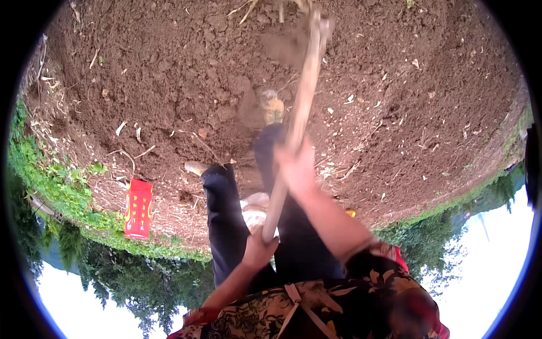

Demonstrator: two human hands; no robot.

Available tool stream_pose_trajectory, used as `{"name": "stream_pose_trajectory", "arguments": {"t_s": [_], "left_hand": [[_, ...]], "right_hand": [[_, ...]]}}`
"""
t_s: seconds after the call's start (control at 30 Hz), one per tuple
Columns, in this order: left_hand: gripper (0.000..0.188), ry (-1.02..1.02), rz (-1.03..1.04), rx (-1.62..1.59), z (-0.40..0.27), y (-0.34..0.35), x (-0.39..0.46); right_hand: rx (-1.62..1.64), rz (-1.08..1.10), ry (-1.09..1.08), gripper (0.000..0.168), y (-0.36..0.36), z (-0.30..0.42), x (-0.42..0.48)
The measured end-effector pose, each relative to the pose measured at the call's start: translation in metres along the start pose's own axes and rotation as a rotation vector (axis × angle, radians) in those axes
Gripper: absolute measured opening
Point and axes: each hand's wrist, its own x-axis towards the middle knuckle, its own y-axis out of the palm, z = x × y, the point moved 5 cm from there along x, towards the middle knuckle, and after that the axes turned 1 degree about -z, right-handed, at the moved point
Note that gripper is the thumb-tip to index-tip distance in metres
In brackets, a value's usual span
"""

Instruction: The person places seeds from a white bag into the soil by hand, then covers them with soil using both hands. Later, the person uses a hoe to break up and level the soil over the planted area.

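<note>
Both my hands grip the wooden handle of a long digging tool, seemingly a hoe. My left hand holds the butt end, close to my body. Farther up the shaft is my right hand, blurred by motion. The handle slants up and slightly right over the tilled brown soil. Its head end is blurred at the top of the view, so the blade's shape and contact with the ground cannot be told. My right shoe, soil-coloured, is ahead of my left shoe.
A red bag or carton bearing yellow writing is at the left. Green plants border the soil there. A pale object shows between my dark trouser legs. A small yellow item lies at the right. Dry stalks litter the ground.
</note>
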Motion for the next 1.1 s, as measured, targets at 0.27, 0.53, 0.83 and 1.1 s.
{"name": "stream_pose_trajectory", "arguments": {"t_s": [0.27, 0.53, 0.83, 1.1], "left_hand": [[0.026, 0.593, -0.176, 0.448, -0.134, -0.028, 0.052], [0.032, 0.668, -0.119, 0.401, -0.219, -0.069, 0.184], [0.030, 0.173, -0.133, 0.535, -0.050, -0.084, 0.038], [0.027, 0.528, -0.240, 0.557, -0.136, -0.095, 0.118]], "right_hand": [[0.293, -0.110, -0.424, 0.019, -0.080, 0.144, -0.007], [0.337, -0.447, -0.329, 0.007, -0.052, 0.192, 0.097], [0.521, -0.023, 0.362, 0.016, 0.045, -0.020, 0.032], [0.559, -0.180, -0.295, 0.015, 0.001, 0.126, 0.077]]}}
